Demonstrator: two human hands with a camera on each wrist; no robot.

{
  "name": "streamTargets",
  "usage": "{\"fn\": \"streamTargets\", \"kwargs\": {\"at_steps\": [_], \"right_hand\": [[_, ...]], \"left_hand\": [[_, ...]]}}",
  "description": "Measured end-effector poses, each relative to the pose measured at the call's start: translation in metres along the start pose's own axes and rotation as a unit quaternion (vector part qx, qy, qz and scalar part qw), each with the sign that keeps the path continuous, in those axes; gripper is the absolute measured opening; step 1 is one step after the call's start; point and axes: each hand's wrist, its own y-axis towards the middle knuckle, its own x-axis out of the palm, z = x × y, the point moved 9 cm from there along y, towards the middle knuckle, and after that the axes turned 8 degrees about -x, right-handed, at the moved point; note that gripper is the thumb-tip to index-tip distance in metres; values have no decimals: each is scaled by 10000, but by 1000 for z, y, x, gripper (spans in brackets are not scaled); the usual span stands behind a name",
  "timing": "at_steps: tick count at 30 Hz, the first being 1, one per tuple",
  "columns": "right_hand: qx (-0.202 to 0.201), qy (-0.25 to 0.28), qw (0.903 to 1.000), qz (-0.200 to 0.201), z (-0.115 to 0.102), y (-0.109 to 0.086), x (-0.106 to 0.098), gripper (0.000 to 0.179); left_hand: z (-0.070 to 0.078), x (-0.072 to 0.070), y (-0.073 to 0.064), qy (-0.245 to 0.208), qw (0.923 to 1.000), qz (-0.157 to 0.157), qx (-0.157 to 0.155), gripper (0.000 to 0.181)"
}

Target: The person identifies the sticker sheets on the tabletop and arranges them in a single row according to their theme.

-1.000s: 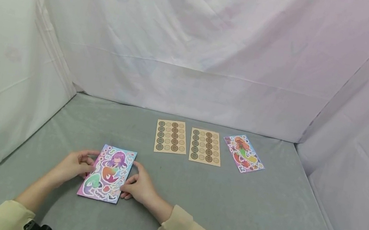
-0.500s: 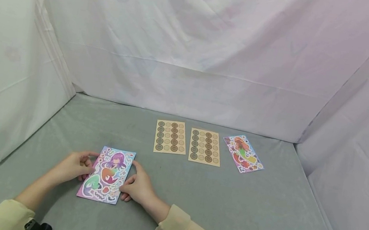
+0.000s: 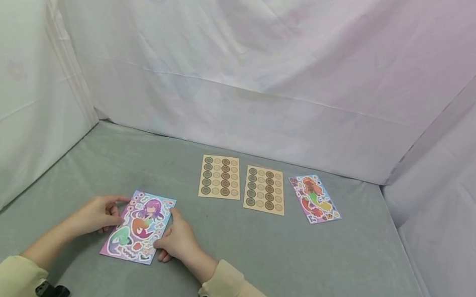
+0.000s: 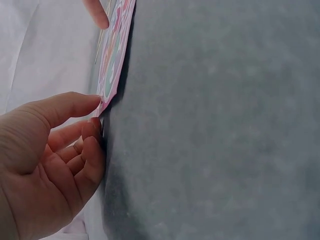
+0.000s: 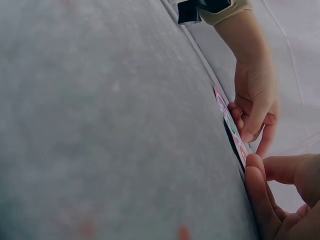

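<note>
A mermaid sticker sheet, pink to blue with white-edged stickers, lies low over the grey table at the front left. My left hand pinches its left edge, with the thumb on the printed face. On the opposite edge, my right hand holds the sheet with its thumb near the lower right and its index finger near the upper right corner. In the left wrist view, the left hand's other fingers curl beside the edge of the sheet. A dark shadow runs under the sheet in the right wrist view.
Two tan sheets of round stickers, the left one and the right one, lie at the back of the grey table. Beside them, turned at an angle, is another mermaid sticker sheet. White cloth walls the table in.
Both hands keep their grip on the mermaid sticker sheet. Its far edge has come slightly nearer to me, and the right sleeve has shifted a little to the left.
</note>
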Motion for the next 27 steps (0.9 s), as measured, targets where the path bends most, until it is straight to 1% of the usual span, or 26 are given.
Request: {"fn": "streamTargets", "kwargs": {"at_steps": [4, 8, 12, 16, 19, 27], "right_hand": [[6, -14, 10000, -5, 0, 0, 0, 93], [-32, 97, 9999, -22, 0, 1, -1, 92], [-25, 312, 9995, -75, 3, 3, -2, 91], [31, 561, 9983, -169, 7, 4, -2, 88], [67, 689, 9973, -245, 9, 3, -2, 86], [129, 976, 9942, -426, 7, 0, -3, 86]], "left_hand": [[-1, 1, 1, -10, 10000, -29, 4, 57], [-2, 1, 3, -21, 10000, -31, -19, 57], [-2, 1, 4, -14, 10000, -16, -97, 57], [0, 2, 4, 64, 9999, -65, -105, 58], [2, 2, 4, 134, 9998, -114, -41, 59], [5, 1, 3, 79, 9996, -243, -108, 60]]}}
